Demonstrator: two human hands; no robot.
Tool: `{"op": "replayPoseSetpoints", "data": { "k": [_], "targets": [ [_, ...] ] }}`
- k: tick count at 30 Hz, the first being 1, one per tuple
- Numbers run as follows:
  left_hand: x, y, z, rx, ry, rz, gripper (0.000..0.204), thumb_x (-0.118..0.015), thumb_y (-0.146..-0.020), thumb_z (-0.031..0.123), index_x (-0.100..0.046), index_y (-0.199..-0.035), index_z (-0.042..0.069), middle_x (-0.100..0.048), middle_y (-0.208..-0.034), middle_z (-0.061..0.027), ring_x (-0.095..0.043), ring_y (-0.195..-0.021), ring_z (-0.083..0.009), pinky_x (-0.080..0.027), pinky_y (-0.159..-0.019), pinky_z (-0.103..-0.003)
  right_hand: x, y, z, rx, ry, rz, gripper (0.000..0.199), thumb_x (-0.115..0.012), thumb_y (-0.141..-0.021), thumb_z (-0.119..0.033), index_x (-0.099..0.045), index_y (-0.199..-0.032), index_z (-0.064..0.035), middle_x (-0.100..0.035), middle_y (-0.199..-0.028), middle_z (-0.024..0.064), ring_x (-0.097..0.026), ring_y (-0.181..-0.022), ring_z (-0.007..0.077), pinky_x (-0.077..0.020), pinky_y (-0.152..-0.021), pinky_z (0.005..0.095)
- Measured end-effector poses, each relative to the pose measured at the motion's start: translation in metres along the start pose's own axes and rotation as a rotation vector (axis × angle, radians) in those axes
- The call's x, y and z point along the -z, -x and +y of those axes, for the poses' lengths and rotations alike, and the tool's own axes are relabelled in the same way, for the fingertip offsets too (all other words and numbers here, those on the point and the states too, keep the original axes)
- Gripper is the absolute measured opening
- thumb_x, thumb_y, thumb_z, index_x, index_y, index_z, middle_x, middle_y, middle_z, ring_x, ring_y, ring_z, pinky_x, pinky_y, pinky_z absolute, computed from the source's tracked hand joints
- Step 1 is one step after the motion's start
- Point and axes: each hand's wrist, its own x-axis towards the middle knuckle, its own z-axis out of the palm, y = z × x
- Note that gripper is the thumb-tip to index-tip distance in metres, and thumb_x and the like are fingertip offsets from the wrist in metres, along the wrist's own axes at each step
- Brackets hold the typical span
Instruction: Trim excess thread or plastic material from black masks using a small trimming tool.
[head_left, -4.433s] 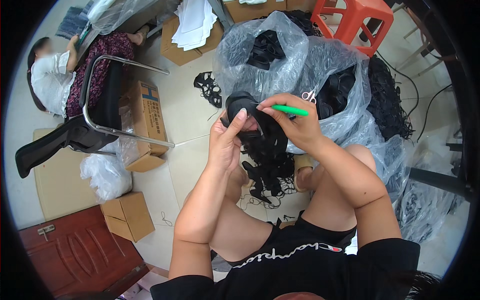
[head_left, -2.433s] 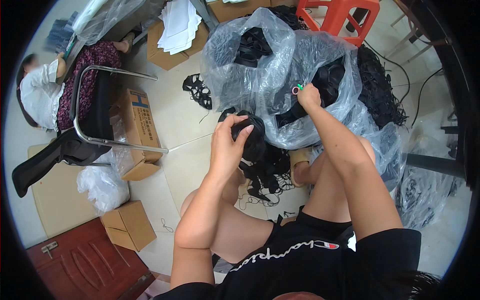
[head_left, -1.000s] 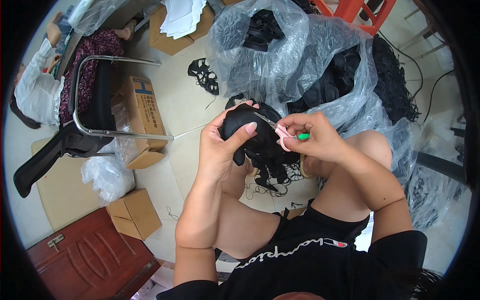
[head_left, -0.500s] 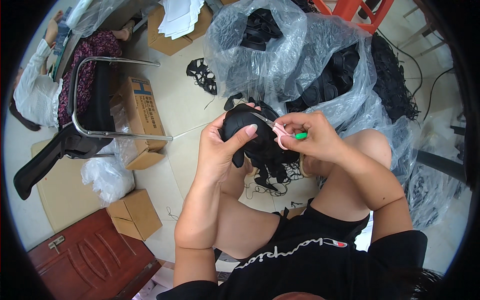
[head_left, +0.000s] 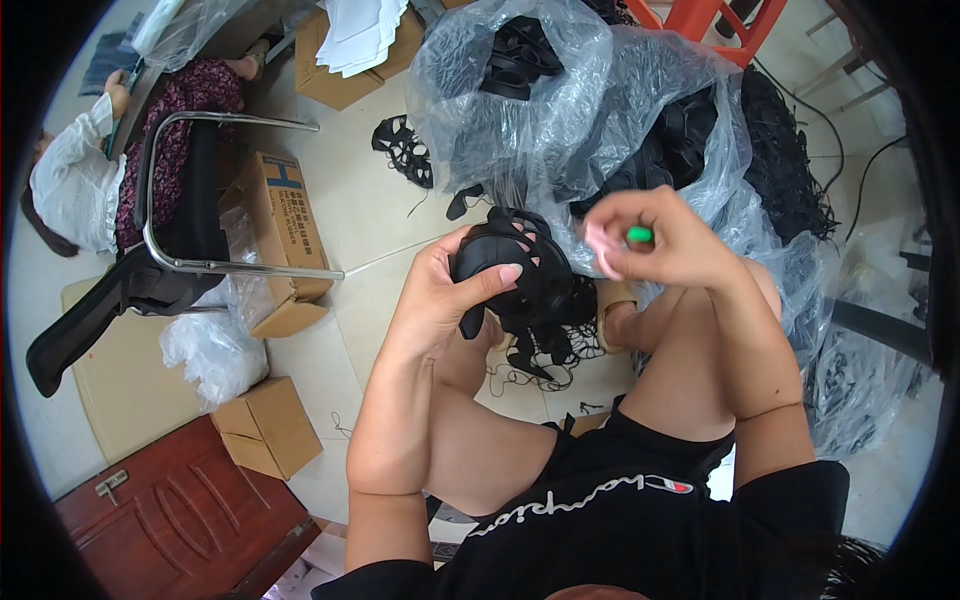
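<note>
The left hand (head_left: 432, 292) grips a black rounded piece (head_left: 492, 256), its thumb pressed across the near face and the other fingers behind. The piece is held up above the floor, in front of the knees, and slit-like openings show on its right part. The right hand (head_left: 672, 240) is to the right of it, apart from the piece, with its fingers closed around pink scissors (head_left: 601, 250); a green stick (head_left: 639, 234) shows in the same hand. The scissors are blurred, so I cannot tell whether their blades are spread.

Below the held piece, black scraps (head_left: 545, 345) with stringy edges lie on the tiled floor (head_left: 385, 330) between the feet. On the far side, clear plastic bags (head_left: 575, 150) hold more black pieces (head_left: 522, 55), with a red stool (head_left: 745, 45) beyond them. A black netted scrap (head_left: 408, 160) lies left of the bags. Farther left are a long cardboard box (head_left: 285, 225) and a black chair (head_left: 190, 190), and a co-worker (head_left: 75, 200) sits beyond the chair.
</note>
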Motion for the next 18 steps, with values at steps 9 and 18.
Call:
{"op": "replayPoseSetpoints", "data": {
  "k": [9, 18],
  "targets": [
    [-0.012, -0.003, -0.007, -0.030, -0.119, 0.020, 0.034, -0.076, -0.075, 0.007, -0.061, -0.105, 0.000, -0.066, -0.091, -0.0059, -0.062, -0.082, -0.0088, -0.050, -0.074, -0.022, -0.044, -0.019, 0.011, -0.015, -0.328, 0.105, 0.022, -0.073, -0.077, -0.003, -0.058, -0.092, 0.0008, -0.063, -0.082, 0.0009, -0.057, -0.074, 0.0062, -0.0467, -0.065, 0.0217],
    [-0.011, -0.006, -0.012, -0.042, -0.069, 0.092, 0.030, -0.076, -0.075, 0.006, -0.061, -0.101, 0.001, -0.065, -0.086, -0.0037, -0.061, -0.075, -0.0075, -0.050, -0.068, -0.021, -0.044, -0.021, 0.010, 0.031, -0.280, 0.235, 0.028, -0.072, -0.076, 0.000, -0.058, -0.100, 0.0030, -0.066, -0.088, 0.0057, -0.062, -0.083, 0.0090, -0.0515, -0.072, 0.0242]
  ]
}}
